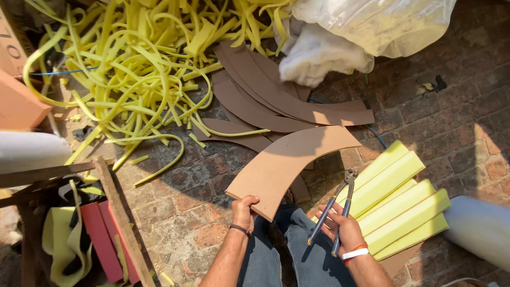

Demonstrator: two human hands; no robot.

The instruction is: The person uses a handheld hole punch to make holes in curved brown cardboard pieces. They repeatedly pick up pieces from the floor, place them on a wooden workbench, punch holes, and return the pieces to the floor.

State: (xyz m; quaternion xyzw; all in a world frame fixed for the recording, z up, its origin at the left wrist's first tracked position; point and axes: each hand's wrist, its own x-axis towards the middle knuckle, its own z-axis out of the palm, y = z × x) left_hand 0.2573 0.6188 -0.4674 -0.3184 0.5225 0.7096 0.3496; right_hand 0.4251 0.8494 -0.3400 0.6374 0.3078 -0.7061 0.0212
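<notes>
Left hand (243, 211) is gripping the curved brown board (289, 166) over the knees, right hand (344, 229) is clasping pliers (337, 208); the one-cornered hold is risking the board tipping onto the brick floor (451, 122).

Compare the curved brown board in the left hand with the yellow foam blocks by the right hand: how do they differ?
The curved brown board is one thin, flat, arc-shaped piece; the yellow foam blocks are several thick, straight bars. The left hand grips the board by its end, lifted off the bricks; the blocks lie side by side, unheld, beside the right hand, which holds pincers. Both sit in direct sunlight.
</notes>
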